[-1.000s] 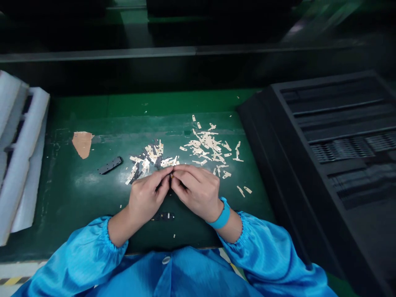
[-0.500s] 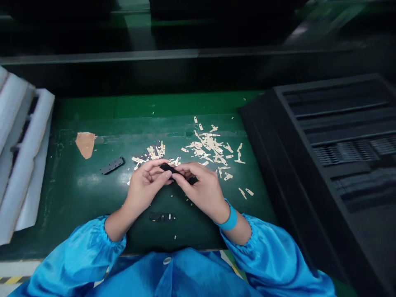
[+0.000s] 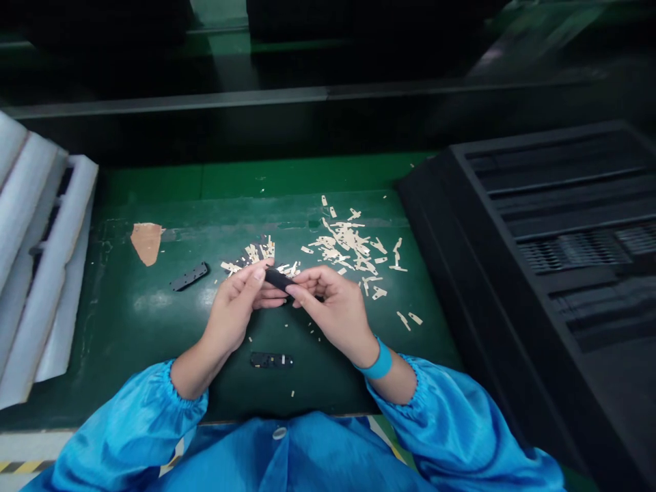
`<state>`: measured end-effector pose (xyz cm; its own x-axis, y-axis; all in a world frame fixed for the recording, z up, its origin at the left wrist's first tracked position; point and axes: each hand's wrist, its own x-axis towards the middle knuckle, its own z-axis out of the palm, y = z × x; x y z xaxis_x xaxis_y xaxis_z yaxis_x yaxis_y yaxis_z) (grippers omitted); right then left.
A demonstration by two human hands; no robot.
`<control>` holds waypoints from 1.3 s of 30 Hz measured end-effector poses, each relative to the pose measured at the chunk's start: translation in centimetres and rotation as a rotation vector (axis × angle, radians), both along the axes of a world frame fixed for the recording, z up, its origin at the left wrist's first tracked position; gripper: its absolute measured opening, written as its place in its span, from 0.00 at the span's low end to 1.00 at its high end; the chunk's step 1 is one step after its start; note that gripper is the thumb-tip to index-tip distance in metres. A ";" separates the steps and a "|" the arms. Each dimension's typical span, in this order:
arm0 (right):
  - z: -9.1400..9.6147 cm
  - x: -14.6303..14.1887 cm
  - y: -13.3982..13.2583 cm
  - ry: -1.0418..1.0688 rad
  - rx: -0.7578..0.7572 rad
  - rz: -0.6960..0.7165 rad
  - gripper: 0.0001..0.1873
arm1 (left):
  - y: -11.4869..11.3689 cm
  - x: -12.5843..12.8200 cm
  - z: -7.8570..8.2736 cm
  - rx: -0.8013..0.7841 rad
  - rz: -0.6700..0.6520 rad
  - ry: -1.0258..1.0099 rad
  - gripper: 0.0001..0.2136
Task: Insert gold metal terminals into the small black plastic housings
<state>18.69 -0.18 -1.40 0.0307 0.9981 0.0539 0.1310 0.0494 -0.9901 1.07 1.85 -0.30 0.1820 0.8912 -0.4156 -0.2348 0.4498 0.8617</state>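
Note:
Both hands meet over the green mat and pinch one small black flat part between them. My left hand grips its left end with thumb and fingertips. Its right end sits in the closed fingers of my right hand, which wears a blue wristband. Just beyond the fingers lies a heap of tan strips mixed with dark pieces. A wider scatter of tan strips lies to its right. One black part rests on the mat below my hands, and another lies to the left.
A stack of black ribbed trays fills the right side. White foam trays stand at the left edge. A brown paper scrap lies on the mat at the left. A dark rail runs across the back.
My fingers were pressed together over something tiny; a black part has come up between them and both hands have lifted slightly away from the mat.

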 end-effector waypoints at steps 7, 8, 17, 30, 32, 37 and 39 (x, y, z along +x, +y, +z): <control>-0.3 0.1 -0.2 -0.392 0.397 -0.026 0.07 | -0.3 0.3 -0.5 -0.025 0.059 0.023 0.17; -0.3 0.1 -0.3 -0.433 0.444 -0.016 0.08 | -0.4 0.4 -0.6 -0.016 0.062 0.029 0.17; 0.0 0.2 0.0 -0.288 0.318 -0.042 0.09 | -0.8 0.0 -0.5 0.139 -0.005 0.091 0.13; -0.4 0.0 0.3 -0.279 0.325 -0.043 0.10 | -0.5 0.3 -0.5 0.051 0.041 0.119 0.16; -0.4 -0.1 0.1 -0.304 0.379 -0.053 0.09 | -0.6 0.4 -0.6 0.055 0.015 0.101 0.15; -0.5 -0.2 0.0 -0.298 0.389 -0.050 0.09 | -0.9 0.2 -0.9 0.100 -0.020 0.088 0.13; -0.5 -0.2 0.0 -0.290 0.372 -0.055 0.10 | -1.0 0.3 -0.9 0.117 -0.026 0.097 0.14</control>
<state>18.51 -0.20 -1.90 0.0135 0.9068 0.4213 0.4116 0.3790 -0.8289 1.38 0.83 -1.16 0.1696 0.9301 -0.3257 -0.1370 0.3495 0.9269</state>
